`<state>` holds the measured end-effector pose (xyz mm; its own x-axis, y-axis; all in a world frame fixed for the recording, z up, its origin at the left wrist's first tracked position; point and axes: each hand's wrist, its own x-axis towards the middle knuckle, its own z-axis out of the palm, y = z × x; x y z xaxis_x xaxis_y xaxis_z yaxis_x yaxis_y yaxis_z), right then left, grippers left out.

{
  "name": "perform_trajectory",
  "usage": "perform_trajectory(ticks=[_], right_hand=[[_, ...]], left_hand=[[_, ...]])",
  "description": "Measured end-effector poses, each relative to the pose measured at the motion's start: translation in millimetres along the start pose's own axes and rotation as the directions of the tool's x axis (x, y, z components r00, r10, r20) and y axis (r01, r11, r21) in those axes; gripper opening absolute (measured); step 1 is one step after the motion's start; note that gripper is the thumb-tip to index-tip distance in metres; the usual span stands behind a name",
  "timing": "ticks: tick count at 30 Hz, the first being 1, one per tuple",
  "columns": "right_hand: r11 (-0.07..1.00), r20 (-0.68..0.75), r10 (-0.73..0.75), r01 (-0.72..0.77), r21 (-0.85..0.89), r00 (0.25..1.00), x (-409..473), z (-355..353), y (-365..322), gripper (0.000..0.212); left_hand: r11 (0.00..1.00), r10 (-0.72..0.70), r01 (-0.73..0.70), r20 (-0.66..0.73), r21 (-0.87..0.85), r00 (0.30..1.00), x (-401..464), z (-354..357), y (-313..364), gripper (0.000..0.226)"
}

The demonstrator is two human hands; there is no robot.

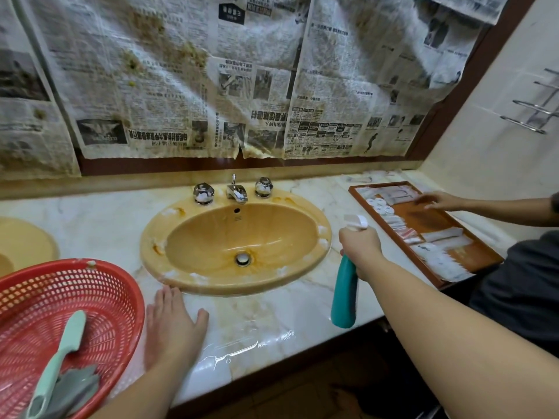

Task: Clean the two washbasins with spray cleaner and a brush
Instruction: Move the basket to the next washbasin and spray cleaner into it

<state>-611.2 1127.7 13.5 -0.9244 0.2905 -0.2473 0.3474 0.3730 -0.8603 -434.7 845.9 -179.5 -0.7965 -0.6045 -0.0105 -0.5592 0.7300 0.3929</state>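
Basin (236, 240) lay just left of my right hand (361, 252), which gripped the upright sprayer (344, 294), nozzle aimed at it, while my left hand (172, 325) rested flat, released, at the counter's (99, 219) front edge.

A: What's cut off?
B: The second basin (21, 243), by the left edge; the basket (90, 285) too.
A: Hidden?
B: The right hand (360, 252) covers the bottle's (344, 294) neck. Packets in the tray (423, 261) are unreadable.
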Motion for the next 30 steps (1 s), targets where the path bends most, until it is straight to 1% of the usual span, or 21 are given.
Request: perform_trajectory(ticks=[7,11,13,15,16,20,24,27,30], right_hand=[[0.999,0.076,-0.049,0.05,-0.001,0.996,-1.8,16.4,-14.1,0.02],[0.996,0.102,-0.093,0.092,0.012,0.99,-2.0,28.9,-21.2,0.015],[0.996,0.118,-0.093,0.093,-0.001,0.989,-2.1,32.8,-23.7,0.014],[0.996,0.129,-0.087,0.089,-0.008,0.988,-1.7,35.8,-25.6,0.008],[0.996,0.128,-0.087,0.088,-0.006,0.988,-0.6,37.8,-26.5,0.007],[0.995,0.123,-0.099,0.098,0.013,0.987,2.1,43.4,-26.9,0.017],[0.996,0.099,-0.09,0.088,0.018,0.991,4.0,43.4,-26.5,0.012],[0.997,0.052,-0.069,0.068,0.022,0.996,5.5,41.3,-25.0,0.024],[0.997,0.043,-0.072,0.071,0.029,0.996,7.4,41.0,-22.5,0.02]], left_hand=[[1.0,-0.01,0.01,-0.001,-0.015,1.0,-1.0,0.9,0.1,0.085],[1.0,-0.012,0.012,-0.005,-0.014,1.0,-0.4,0.3,1.2,0.084],[1.0,-0.013,0.013,-0.005,-0.021,1.0,-0.6,0.3,0.8,0.084],[1.0,-0.011,0.01,-0.001,-0.008,1.0,-0.3,0.8,0.7,0.085],[1.0,-0.009,0.009,0.001,0.0,1.0,0.3,1.2,0.9,0.085],[1.0,-0.009,0.009,0.009,0.021,1.0,1.4,2.3,0.8,0.085],[0.999,-0.008,0.008,0.003,0.033,1.0,1.2,2.8,0.4,0.084],[0.999,-0.007,0.007,0.003,0.033,1.0,0.6,1.6,1.6,0.084],[0.999,-0.005,0.005,0.005,0.036,1.0,0.2,0.8,2.5,0.083]])
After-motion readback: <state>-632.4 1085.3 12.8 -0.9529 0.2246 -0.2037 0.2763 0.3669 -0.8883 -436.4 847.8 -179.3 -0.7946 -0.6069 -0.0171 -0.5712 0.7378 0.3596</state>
